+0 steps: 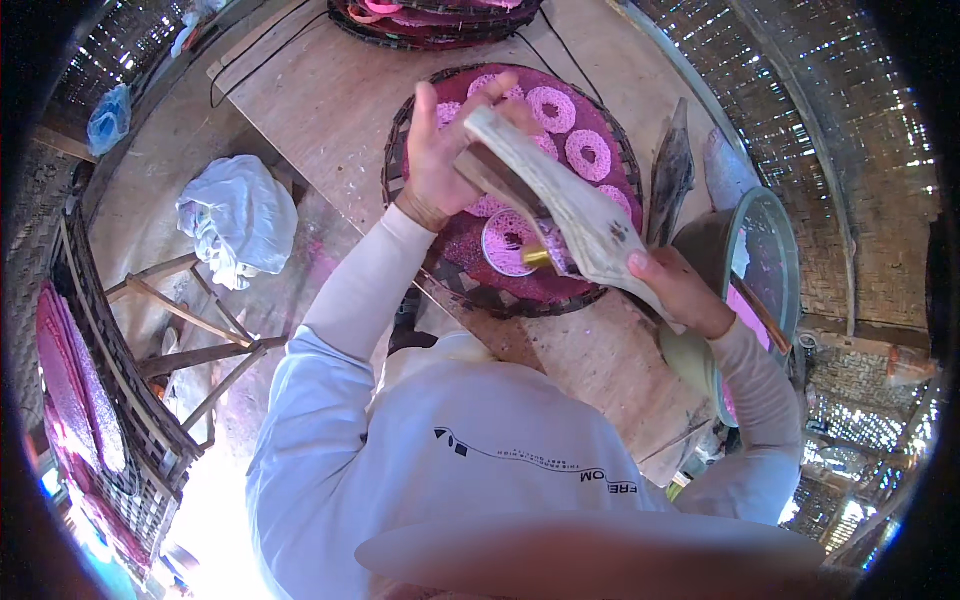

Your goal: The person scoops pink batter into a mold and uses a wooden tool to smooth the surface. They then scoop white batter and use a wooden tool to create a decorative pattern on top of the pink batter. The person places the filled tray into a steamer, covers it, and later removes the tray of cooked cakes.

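My right hand (680, 285) grips one end of a pale two-armed wooden press (570, 195), tilted over the tray. A brass-coloured tube (537, 257) shows at its underside. My left hand (445, 165) is at the press's far end, fingers stretched out and apart, its palm against or close to the lower arm; contact is hard to make out. Beneath lies a round woven tray (455, 275) with a dark pink surface. On it are several lacy pink rings (588, 154), partly hidden by the press. A white ring mould (485, 243) surrounds pink strands near the tube.
A green bucket (790, 240) with pink stuff and a wooden stick (765, 320) stands at right. A dark wooden piece (672, 170) lies beside the tray. More woven trays (430, 40) are stacked at the back. A white cloth bundle (240, 215) and wooden frame (190, 345) are left.
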Demonstrator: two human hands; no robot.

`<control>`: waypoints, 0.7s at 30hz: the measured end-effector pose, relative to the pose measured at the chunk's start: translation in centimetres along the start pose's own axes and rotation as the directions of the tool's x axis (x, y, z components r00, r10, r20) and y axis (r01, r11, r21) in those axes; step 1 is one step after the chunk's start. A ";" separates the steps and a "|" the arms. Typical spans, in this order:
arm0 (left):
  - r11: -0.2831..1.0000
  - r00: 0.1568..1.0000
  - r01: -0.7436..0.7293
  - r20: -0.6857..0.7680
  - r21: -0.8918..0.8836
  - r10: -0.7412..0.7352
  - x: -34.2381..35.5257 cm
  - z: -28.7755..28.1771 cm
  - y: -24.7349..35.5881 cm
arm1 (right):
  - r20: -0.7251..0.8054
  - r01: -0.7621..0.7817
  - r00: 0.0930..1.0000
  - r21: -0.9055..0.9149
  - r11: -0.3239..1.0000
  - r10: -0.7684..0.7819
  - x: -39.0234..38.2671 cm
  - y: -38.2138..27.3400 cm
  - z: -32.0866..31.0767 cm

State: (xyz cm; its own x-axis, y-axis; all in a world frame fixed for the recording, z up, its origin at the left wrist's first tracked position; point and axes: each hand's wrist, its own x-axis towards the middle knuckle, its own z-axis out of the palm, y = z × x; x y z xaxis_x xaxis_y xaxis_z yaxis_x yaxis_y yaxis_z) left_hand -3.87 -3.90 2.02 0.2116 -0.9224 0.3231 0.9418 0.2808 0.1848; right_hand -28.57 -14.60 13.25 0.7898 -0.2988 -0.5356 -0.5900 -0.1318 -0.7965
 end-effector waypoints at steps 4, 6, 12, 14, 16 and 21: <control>0.689 0.983 -0.030 0.146 0.724 -0.111 -0.3 2.5 -1.0 | -0.015 0.090 0.996 0.000 0.996 -0.090 -1.0 0.3 -0.8; 0.028 0.952 -0.260 0.261 0.965 -0.157 -0.4 3.3 -2.0 | 0.081 0.052 0.995 -0.005 0.999 -0.051 -0.4 -0.2 -1.1; -0.184 0.953 -0.139 0.182 0.973 0.244 -1.0 5.3 -2.1 | 0.008 0.338 0.924 0.450 0.827 -0.382 6.4 4.5 1.7; -0.180 0.910 -0.130 0.190 0.975 0.369 -1.4 6.2 -1.6 | -0.075 0.585 0.767 -0.328 0.742 -0.638 8.9 7.9 2.6; -0.253 0.894 -0.043 0.150 0.966 0.421 -2.8 5.7 -0.2 | -0.024 0.434 0.748 -0.738 0.516 -0.663 8.7 5.9 4.8; -0.012 0.843 0.033 -0.021 0.999 0.537 -3.9 6.6 0.3 | -0.066 0.353 0.749 -0.802 0.482 -0.659 9.1 6.9 6.7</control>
State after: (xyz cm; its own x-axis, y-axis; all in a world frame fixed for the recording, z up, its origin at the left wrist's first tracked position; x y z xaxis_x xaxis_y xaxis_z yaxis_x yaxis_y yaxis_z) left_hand -6.09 1.51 6.92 0.6896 -0.6330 0.3518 -0.2656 0.2309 0.9360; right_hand -24.37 -11.89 0.97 0.9694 -0.1998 0.1425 -0.1399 -0.9270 -0.3481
